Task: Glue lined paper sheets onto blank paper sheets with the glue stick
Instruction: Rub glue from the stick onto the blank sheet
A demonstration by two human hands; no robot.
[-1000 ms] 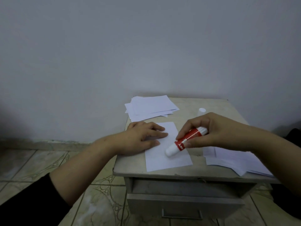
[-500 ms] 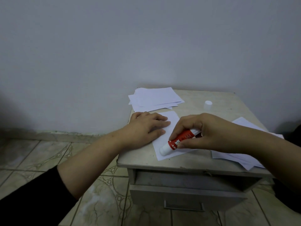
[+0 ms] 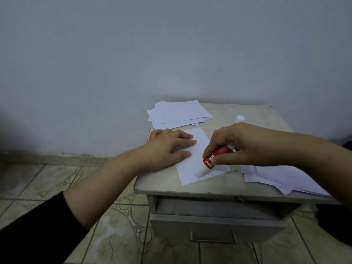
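A single white sheet of paper lies near the front of a small grey table. My left hand presses flat on the sheet's left part, fingers straight. My right hand grips a red and white glue stick, tilted, with its white tip touching the sheet near the lower right. I cannot tell whether the sheet is lined.
A loose stack of white sheets lies at the table's back left. Another spread of sheets sits at the right front, under my right forearm. The white glue cap stands at the back. A drawer is below; the floor is tiled.
The glue stick tip has slid back and forth across the sheet's lower part, ending toward the lower right. My left hand has kept pressing the sheet. The view has shifted slightly.
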